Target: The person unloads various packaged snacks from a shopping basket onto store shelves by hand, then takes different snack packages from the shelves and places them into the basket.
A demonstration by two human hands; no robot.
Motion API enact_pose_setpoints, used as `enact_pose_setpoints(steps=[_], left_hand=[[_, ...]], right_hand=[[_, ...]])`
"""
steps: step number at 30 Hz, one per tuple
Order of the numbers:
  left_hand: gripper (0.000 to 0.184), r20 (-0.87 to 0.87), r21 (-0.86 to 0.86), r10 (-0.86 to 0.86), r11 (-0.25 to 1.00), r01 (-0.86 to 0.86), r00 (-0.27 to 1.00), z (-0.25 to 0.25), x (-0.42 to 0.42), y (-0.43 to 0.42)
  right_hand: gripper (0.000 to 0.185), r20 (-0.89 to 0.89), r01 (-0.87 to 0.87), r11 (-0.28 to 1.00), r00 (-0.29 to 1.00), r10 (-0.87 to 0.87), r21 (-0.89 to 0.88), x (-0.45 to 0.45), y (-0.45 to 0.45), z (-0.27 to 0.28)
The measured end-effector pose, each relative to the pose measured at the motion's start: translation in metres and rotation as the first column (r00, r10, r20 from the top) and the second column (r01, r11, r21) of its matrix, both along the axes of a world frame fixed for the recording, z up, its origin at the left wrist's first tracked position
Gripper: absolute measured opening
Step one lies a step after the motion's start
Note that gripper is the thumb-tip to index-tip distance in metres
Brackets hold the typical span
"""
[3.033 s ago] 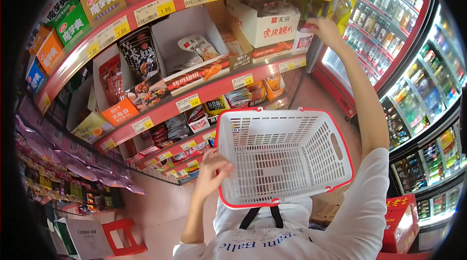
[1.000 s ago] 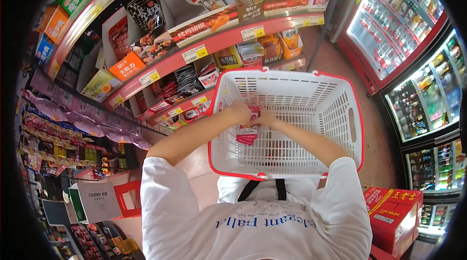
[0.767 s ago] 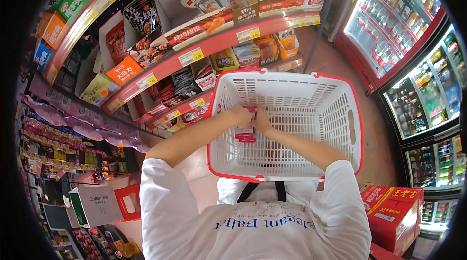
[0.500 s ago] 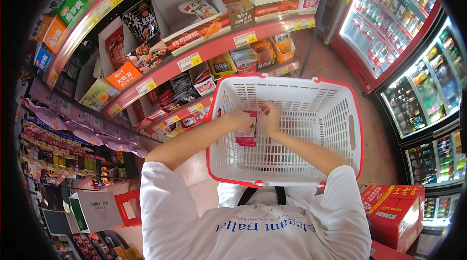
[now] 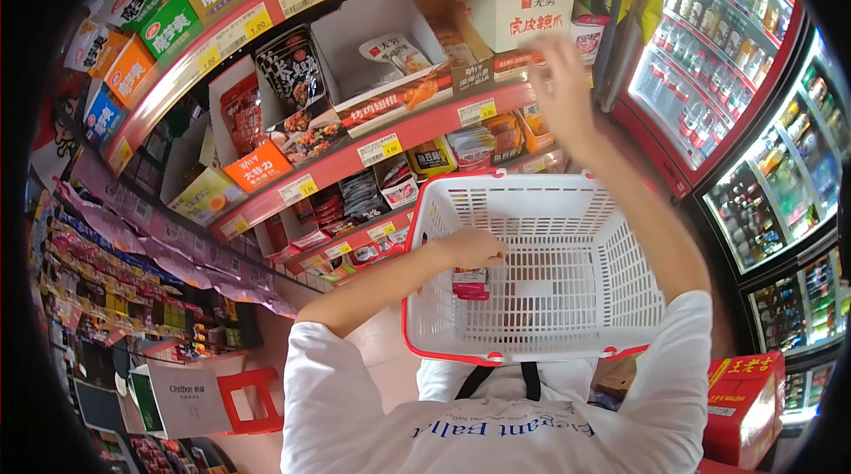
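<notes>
A white plastic shopping basket [image 5: 612,272] with a red rim is in front of my body. My left hand [image 5: 474,249] is over its left part, fingers curled closed; whatever they may hold is hidden. Just below that hand lies a small pink-and-white packet [image 5: 471,283] on the basket's floor. Beyond the far rim, my right hand [image 5: 560,84] is raised by the shelf, blurred, with fingers stretched out and nothing seen in them. It is nearest a white snack carton [image 5: 514,13] and a pink-and-white pack [image 5: 589,34], without clear contact.
Red-edged shelves [image 5: 337,155] hold open snack boxes and price tags. Lit drink fridges [image 5: 709,58] stand to the right. A red carton [image 5: 745,407] is at lower right, and a white carton [image 5: 188,396] at lower left. Hanging snack packs line the left side.
My right hand has left the basket and risen forward to the shelf. My left hand stays over the basket by the packet. The view has shifted, with the basket now lower and further right.
</notes>
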State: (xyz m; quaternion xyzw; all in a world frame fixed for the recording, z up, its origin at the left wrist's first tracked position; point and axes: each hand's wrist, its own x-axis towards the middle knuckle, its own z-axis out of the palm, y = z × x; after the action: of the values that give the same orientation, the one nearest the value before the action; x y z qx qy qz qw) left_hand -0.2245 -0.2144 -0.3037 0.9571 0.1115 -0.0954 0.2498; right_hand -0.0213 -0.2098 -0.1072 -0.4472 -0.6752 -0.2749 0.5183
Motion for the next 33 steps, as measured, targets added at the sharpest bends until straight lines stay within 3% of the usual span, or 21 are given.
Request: enact_pose_setpoints(steps=[2, 6, 8, 9, 12, 15, 17, 20, 24, 28, 30, 33], left_hand=[[0.019, 0.173, 0.009, -0.049, 0.999, 0.048, 0.984, 0.0, -0.004, 0.003], [0.015, 0.202, 0.027, -0.053, 0.998, 0.049, 0.978, 0.004, -0.011, 0.01], [0.013, 0.202, 0.058, -0.056, 0.997, 0.045, 0.978, -0.002, -0.013, 0.014], [0.013, 0.203, 0.058, -0.056, 0.997, 0.045, 0.978, -0.004, -0.014, 0.014], [0.012, 0.26, 0.023, -0.001, 1.0, -0.005, 0.966, 0.0, -0.016, 0.014], [0.013, 0.253, 0.06, 0.001, 0.998, -0.017, 0.967, 0.006, -0.015, 0.014], [0.013, 0.195, 0.064, 0.017, 0.997, -0.03, 0.981, 0.01, -0.009, 0.011], [0.013, 0.226, 0.03, 0.003, 1.0, -0.01, 0.974, 0.019, -0.001, 0.001], [0.013, 0.266, 0.012, -0.032, 0.999, 0.03, 0.963, 0.03, 0.008, -0.008], [0.014, 0.256, -0.004, -0.022, 1.0, 0.024, 0.966, 0.025, 0.008, -0.004], [0.014, 0.243, -0.009, -0.004, 1.0, 0.007, 0.97, 0.02, 0.008, -0.002], [0.014, 0.242, 0.027, 0.018, 0.999, -0.025, 0.97, 0.024, 0.011, -0.001]], right_hand=[[0.024, 0.063, 0.083, 0.996, 0.994, -0.085, 0.037, 0.019, 0.017, 0.035], [0.029, 0.175, 0.241, 0.969, 0.953, -0.247, 0.055, 0.054, 0.071, 0.073], [0.033, 0.295, 0.399, 0.914, 0.884, -0.362, -0.075, 0.07, 0.097, 0.084], [0.033, 0.295, 0.399, 0.914, 0.884, -0.362, -0.074, 0.075, 0.107, 0.088], [0.067, 0.264, 0.46, 0.663, 0.887, -0.38, -0.591, 0.079, 0.131, 0.102], [0.057, 0.393, 0.461, 0.644, 0.882, -0.259, -0.61, 0.089, 0.152, 0.109], [0.061, 0.356, 0.404, 0.608, 0.912, -0.206, -0.683, 0.094, 0.165, 0.111], [0.05, 0.444, 0.611, 0.569, 0.791, -0.421, -0.55, 0.093, 0.169, 0.111], [0.047, 0.211, 0.517, 0.675, 0.849, -0.485, -0.526, 0.09, 0.164, 0.113], [0.044, -0.216, 0.266, 0.839, 0.889, -0.404, -0.476, 0.089, 0.16, 0.117], [0.043, -0.482, 0.075, 0.91, 0.829, -0.284, -0.407, 0.086, 0.159, 0.116], [0.041, -0.826, -0.227, 0.951, 0.562, -0.049, -0.211, 0.082, 0.157, 0.11]])
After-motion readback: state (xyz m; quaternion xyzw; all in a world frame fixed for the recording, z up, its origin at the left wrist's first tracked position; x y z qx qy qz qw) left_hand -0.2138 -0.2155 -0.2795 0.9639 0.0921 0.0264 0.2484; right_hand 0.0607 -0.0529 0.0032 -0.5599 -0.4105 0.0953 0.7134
